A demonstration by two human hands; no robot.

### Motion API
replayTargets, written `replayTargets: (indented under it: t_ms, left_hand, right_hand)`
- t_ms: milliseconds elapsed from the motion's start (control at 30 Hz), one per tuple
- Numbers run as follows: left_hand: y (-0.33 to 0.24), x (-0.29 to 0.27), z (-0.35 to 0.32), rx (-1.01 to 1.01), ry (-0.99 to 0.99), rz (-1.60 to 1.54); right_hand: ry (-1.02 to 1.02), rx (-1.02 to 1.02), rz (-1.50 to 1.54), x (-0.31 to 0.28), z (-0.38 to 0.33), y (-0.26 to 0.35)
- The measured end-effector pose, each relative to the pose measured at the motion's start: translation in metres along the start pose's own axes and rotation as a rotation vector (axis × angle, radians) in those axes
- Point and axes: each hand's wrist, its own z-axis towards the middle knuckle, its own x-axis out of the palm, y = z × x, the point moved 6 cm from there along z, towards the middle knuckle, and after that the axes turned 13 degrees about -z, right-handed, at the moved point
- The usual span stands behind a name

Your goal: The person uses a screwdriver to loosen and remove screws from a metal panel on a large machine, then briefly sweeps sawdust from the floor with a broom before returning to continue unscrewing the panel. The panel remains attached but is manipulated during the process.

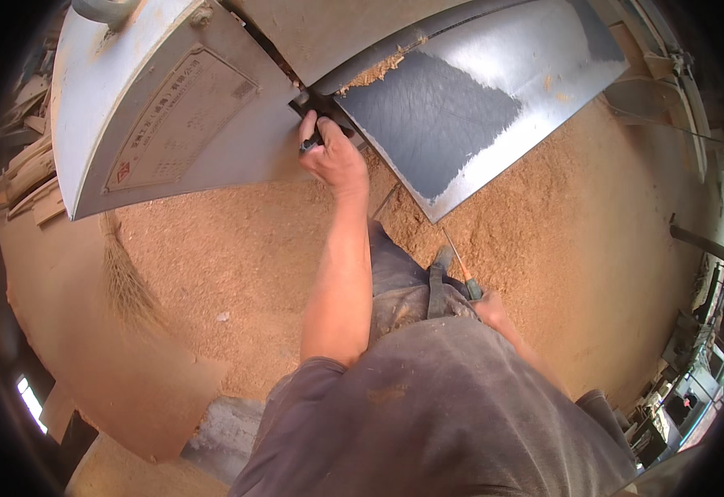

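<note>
My left hand [339,161] is raised to a large pale grey machine [271,141]. Its fingers are curled round a dark lever-like part [311,144] beside the slot between the machine body and its metal table [494,58]; what exactly the fingertips touch is partly hidden. Low by my right hip, my right hand [488,308] grips a screwdriver [467,277] by its green and orange handle. The thin shaft points up toward the near corner of the metal table, apart from the hand's body side.
A dark worn patch [428,116] covers part of the metal table, with wood shavings [378,73] along its edge. Sawdust [238,248] lies thick on the floor. A twig broom [130,282] leans at left near stacked boards [31,178]. A dark bar [702,240] juts in at right.
</note>
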Motion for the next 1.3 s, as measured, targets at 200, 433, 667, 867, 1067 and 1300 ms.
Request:
replayTargets:
  t_ms: [200, 433, 667, 867, 1067, 1300]
  left_hand:
    - [-0.006, 0.000, -0.007, 0.016, -0.023, 0.005]
    - [0.001, -0.004, -0.015, -0.080, 0.010, -0.085]
    - [0.026, -0.007, -0.015, -0.040, 0.112, -0.195]
    - [0.012, -0.002, -0.014, -0.133, 0.073, -0.272]
    - [0.030, -0.015, 0.010, -0.247, 0.106, -0.046]
    - [0.040, -0.090, -0.066, -0.544, 0.134, -0.048]
  right_hand:
    - [0.045, 0.030, -0.014, 0.001, 0.002, -0.002]
    - [0.061, 0.017, -0.059, -0.017, 0.007, 0.053]
    - [0.029, 0.003, 0.031, -0.019, -0.001, 0.057]
    - [0.047, 0.097, 0.069, -0.022, 0.000, 0.017]
    - [-0.048, 0.097, 0.161, -0.042, 0.005, -0.048]
    - [-0.178, -0.005, 0.304, -0.130, 0.032, -0.132]
